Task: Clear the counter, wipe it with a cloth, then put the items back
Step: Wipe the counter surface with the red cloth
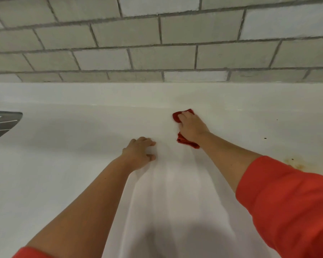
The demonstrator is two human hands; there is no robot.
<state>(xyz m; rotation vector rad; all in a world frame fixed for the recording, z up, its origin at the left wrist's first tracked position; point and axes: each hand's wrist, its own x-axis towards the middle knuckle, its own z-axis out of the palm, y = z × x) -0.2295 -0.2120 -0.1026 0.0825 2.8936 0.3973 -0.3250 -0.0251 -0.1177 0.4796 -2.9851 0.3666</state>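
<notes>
The right grip (192,125) clutched a bunched red cloth (187,142) against the white counter (63,164), the empty, loosely bent left grip (140,153) just left of it, a brownish stain (295,162) well right.

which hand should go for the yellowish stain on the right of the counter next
Right. The right hand holds the red cloth on the counter, and the yellowish stain lies on its side, beside that forearm. The left hand is bare and farther away.
</notes>
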